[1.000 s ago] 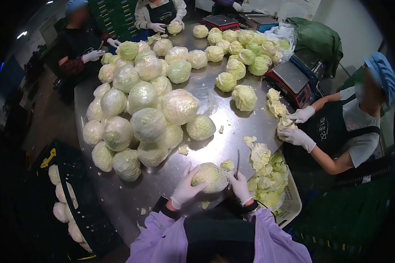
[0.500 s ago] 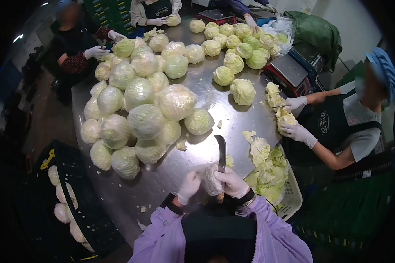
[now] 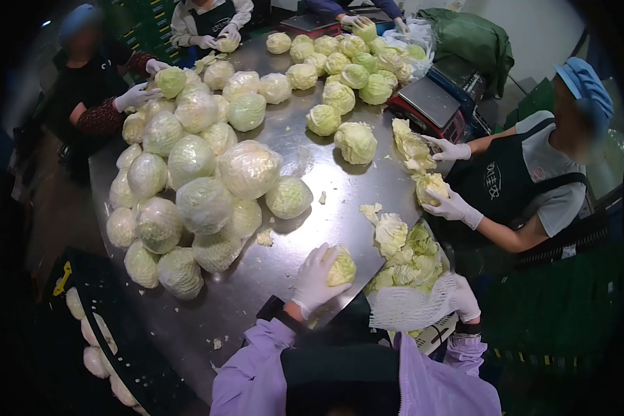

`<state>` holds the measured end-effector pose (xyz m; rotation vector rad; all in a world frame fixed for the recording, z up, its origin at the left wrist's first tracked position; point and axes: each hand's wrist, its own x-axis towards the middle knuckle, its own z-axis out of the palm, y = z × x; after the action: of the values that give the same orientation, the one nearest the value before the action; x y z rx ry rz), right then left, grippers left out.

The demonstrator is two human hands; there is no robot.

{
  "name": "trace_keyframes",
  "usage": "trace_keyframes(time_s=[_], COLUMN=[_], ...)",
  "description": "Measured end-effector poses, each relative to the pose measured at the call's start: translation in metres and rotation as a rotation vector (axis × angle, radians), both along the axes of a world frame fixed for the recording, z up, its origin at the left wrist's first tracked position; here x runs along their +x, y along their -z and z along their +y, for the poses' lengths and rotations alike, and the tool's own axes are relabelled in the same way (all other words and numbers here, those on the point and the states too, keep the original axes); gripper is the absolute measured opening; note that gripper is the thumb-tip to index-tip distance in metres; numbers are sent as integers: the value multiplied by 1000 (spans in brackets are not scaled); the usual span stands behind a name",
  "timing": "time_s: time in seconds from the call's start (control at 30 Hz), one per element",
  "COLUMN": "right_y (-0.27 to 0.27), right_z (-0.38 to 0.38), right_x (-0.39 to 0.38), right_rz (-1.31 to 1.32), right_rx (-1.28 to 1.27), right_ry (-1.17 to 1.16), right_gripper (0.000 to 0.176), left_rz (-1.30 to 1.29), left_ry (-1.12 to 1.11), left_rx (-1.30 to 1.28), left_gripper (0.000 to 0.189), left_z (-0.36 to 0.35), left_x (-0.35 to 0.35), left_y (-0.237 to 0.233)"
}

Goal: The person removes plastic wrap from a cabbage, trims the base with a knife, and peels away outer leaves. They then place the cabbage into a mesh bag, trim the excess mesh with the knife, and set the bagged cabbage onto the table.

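Near the front edge of the metal table, my gloved left hand is wrapped round the left side of a small pale-green cabbage. My gloved right hand is closed on a white foam net, which hangs stretched over the basket of loose leaves at the right. The curved knife cannot be seen. To the left is a big pile of plastic-wrapped cabbages.
Unwrapped cabbages lie toward the back, beside red scales. Loose leaves fill a white basket. A co-worker trims a cabbage at the right; others stand behind. A dark crate is at lower left.
My hands have moved apart. The left now holds a bare cabbage, and the right has carried the white net over to the basket. The knife has gone from view, and the whole view has shifted.
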<state>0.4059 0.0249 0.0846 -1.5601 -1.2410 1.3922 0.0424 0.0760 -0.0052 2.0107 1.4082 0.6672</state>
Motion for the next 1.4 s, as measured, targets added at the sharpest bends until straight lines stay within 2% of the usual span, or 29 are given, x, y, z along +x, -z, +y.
trace_keyframes(time_s=[0.03, 0.1, 0.13, 0.17, 0.2, 0.23, 0.3, 0.33, 0.37, 0.43, 0.5, 0.57, 0.6, 0.63, 0.7, 0.73, 0.77, 0.83, 0.87, 0.9, 0.93, 0.97, 1.0, 1.03, 1.1, 1.13, 1.2, 1.3, 1.4], right_y=[33, 44, 48, 47, 49, 51, 51, 59, 73, 104, 118, 130, 144, 163, 203, 183, 146, 117, 99, 94, 87, 83, 89, 78, 101, 94, 76, 75, 69], right_z=[-10, -27, -30, -23, -9, 4, 39, 57, 72, 93, 102, 99, 93, 84, 56, 54, 40, 20, 13, 6, -1, -6, -12, -12, -18, -21, -19, -22, -20], right_x=[27, 21, 22, 14, 3, -15, -61, -84, -101, -121, -128, -90, -63, -33, 22, 16, -2, -43, -75, -97, -117, -133, -147, -161, -173, -178, -187, -186, -177], right_rz=[-503, -1364, -1138, -1129, -1001, -865, -718, -738, -760, -761, -757, -736, -755, -776, -870, -878, -682, -206, 12, -15, 37, -265, -593, -663, -548, -555, -643, -736, -689], right_rx=[15, -20, 50, 47, 197, 340, 430, 493, 558, 516, 473, 139, 191, 243, 191, 197, 91, -73, -116, -182, -310, -175, 208, 288, 461, 453, 420, 368, 287], right_ry=[-100, -178, -87, -86, -43, 10, -28, -75, -123, -173, -236, -215, -144, -75, 61, 51, 116, 218, 239, 152, -45, -327, -442, -473, -301, -289, -333, -329, -379], right_gripper=[25, 38, 47, 47, 51, 54, 55, 54, 53, 52, 51, 50, 49, 48, 47, 47, 46, 46, 45, 45, 48, 47, 44, 40, 33, 33, 21, 12, 13], left_rz=[-106, -79, -353, -623, -771, -748, -821, -896, -883, -1547, -1531, -1756, -1649, -1663, -1063, -929, -938, -233, -230, -229, -150, -74, -159, -163, -71, -75, -14, -1, 45], left_ry=[-39, -20, -77, -138, -129, -126, -198, -197, -195, -259, -245, -304, -400, -414, -176, -329, -337, -285, -338, -324, -246, -166, -161, -140, -176, -162, -189, -217, -180], left_rx=[-10, -21, -145, -273, -369, -377, -503, -552, -542, -909, -869, -738, -695, -682, -488, -403, -405, -95, -152, -161, -49, 68, 14, 10, -46, -50, -146, -61, -182], left_gripper=[92, 98, 100, 103, 103, 103, 96, 82, 82, 75, 77, 70, 77, 77, 85, 94, 94, 92, 89, 89, 88, 86, 87, 87, 93, 93, 102, 108, 109], left_z=[2, 2, 0, -2, -4, -3, 3, 6, 6, -3, -15, -28, -32, -34, -34, -43, -45, -54, -57, -59, -60, -59, -61, -59, -57, -56, -51, -46, -41], left_x=[-5, -21, -30, -35, -42, -48, -58, -62, -65, -64, -67, -71, -77, -86, -103, -104, -103, -101, -96, -89, -81, -72, -65, -56, -40, -33, -22, -10, -14], left_y=[5, 18, 43, 45, 46, 48, 56, 51, 46, 41, 29, 21, 22, 11, -23, -15, -18, -25, -15, -11, -9, -6, 2, -4, -20, -19, -20, -1, -9])
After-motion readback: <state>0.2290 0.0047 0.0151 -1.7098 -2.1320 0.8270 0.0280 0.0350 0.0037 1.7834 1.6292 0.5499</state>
